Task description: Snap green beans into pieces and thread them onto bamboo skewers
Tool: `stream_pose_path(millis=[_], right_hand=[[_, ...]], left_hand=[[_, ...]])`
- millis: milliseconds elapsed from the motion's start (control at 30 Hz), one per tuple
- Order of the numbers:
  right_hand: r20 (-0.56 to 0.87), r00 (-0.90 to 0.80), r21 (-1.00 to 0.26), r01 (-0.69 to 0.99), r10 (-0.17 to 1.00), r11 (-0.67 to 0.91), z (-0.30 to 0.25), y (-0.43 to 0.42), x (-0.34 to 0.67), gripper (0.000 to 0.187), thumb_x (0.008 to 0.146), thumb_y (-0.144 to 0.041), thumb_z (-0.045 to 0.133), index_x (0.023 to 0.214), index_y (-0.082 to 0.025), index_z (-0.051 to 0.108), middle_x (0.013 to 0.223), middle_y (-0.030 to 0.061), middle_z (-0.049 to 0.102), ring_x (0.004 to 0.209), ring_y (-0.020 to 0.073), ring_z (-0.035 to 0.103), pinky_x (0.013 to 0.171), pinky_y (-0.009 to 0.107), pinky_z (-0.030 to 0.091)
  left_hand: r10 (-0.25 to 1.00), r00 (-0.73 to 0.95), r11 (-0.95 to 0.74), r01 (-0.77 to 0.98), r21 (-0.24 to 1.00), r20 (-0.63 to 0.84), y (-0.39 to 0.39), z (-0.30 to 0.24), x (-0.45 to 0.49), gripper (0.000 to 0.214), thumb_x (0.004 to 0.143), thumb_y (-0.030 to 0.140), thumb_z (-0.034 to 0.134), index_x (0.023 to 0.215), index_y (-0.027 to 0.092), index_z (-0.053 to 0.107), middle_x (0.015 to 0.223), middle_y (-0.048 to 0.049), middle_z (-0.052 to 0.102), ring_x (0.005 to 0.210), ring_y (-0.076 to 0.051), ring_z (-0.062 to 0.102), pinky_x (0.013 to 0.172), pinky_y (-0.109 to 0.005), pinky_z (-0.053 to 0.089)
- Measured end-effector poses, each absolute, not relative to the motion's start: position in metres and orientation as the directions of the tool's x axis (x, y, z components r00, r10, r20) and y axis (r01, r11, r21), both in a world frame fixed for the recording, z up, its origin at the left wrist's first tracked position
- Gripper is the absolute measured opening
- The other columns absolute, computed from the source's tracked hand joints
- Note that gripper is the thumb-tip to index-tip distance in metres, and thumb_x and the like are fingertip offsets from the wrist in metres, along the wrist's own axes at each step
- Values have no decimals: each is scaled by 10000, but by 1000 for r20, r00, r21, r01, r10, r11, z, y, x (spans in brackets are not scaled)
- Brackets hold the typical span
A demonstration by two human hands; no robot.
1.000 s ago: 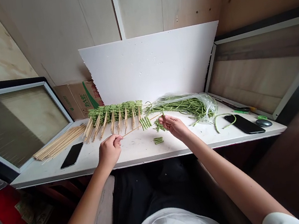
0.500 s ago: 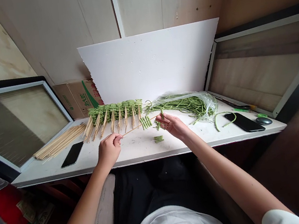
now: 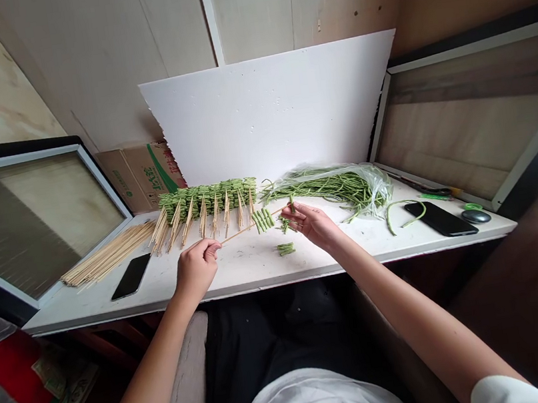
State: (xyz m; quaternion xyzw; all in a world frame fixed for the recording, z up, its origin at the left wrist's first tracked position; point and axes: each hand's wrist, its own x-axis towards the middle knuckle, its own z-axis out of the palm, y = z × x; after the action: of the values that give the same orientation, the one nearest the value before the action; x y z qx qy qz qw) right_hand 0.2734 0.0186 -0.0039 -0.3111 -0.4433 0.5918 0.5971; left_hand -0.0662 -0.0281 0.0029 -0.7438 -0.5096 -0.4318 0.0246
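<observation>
My left hand (image 3: pixel 198 264) is closed around the lower end of a bamboo skewer (image 3: pixel 237 234), which slants up to the right. Several short green bean pieces (image 3: pixel 263 220) are threaded side by side across the skewer. At its far tip, my right hand (image 3: pixel 313 223) pinches another bean piece (image 3: pixel 292 205) between thumb and fingers. That piece stands upright at the tip; whether the point has gone through it I cannot tell. Loose cut bean pieces (image 3: pixel 286 249) lie on the white table just below, and a few more are partly hidden by my right fingers.
Stacked bean skewers (image 3: pixel 208 200) stand at the back left, sticks facing me. Bare skewers (image 3: pixel 110 253) and a phone (image 3: pixel 131 276) lie left. Whole long beans (image 3: pixel 327 186) fill a plastic bag at the back right. Another phone (image 3: pixel 441 219) lies right, beside a single bean (image 3: pixel 389 217).
Almost nothing differs. Both hands keep their grip on the skewer and the bean piece, and the view has shifted very slightly.
</observation>
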Motion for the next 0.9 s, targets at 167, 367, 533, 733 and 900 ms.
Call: stream_pose_path(millis=[167, 367, 533, 733, 900], right_hand=[[226, -17, -922, -327, 974, 208, -1, 15, 274, 395, 799, -569, 866, 970, -215, 824, 1108, 110, 825, 1127, 281, 740, 799, 317, 559], [246, 17, -922, -304, 969, 240, 3, 14, 272, 397, 770, -573, 878, 919, -208, 829, 1016, 105, 827, 1013, 258, 736, 731, 313, 515], [251, 27, -929, -274, 968, 248, 7, 11, 271, 418, 744, -582, 892, 926, -211, 832, 971, 96, 820, 1004, 256, 724, 720, 311, 497], [210, 64, -919, -329, 976, 219, 8, 8, 267, 387, 716, -559, 918, 875, -222, 814, 964, 80, 790, 952, 226, 695, 688, 303, 469], [150, 73, -879, -447, 986, 167, 9, 9, 266, 418, 640, -532, 969, 869, -233, 791, 942, 61, 760, 915, 212, 678, 682, 295, 474]], left_hand=[[740, 102, -476, 777, 411, 664, -29, 4, -67, 244, 965, 262, 547, 882, 213, 771, 712, -22, 721, 631, -185, 648, 666, -288, 457], [728, 108, -474, 793, 383, 677, -31, 6, -66, 251, 960, 232, 535, 876, 213, 771, 711, -21, 720, 668, -190, 664, 675, -284, 457], [691, 116, -480, 812, 332, 713, -34, 7, -65, 259, 943, 179, 528, 889, 212, 779, 773, -26, 762, 700, -194, 691, 691, -287, 472], [646, 104, -475, 830, 292, 756, -36, 7, -63, 236, 953, 192, 549, 890, 212, 775, 785, -35, 782, 719, -209, 718, 694, -295, 500], [602, 132, -514, 818, 256, 788, -37, 8, -60, 240, 962, 182, 544, 898, 212, 773, 839, -40, 804, 747, -211, 737, 705, -296, 522]])
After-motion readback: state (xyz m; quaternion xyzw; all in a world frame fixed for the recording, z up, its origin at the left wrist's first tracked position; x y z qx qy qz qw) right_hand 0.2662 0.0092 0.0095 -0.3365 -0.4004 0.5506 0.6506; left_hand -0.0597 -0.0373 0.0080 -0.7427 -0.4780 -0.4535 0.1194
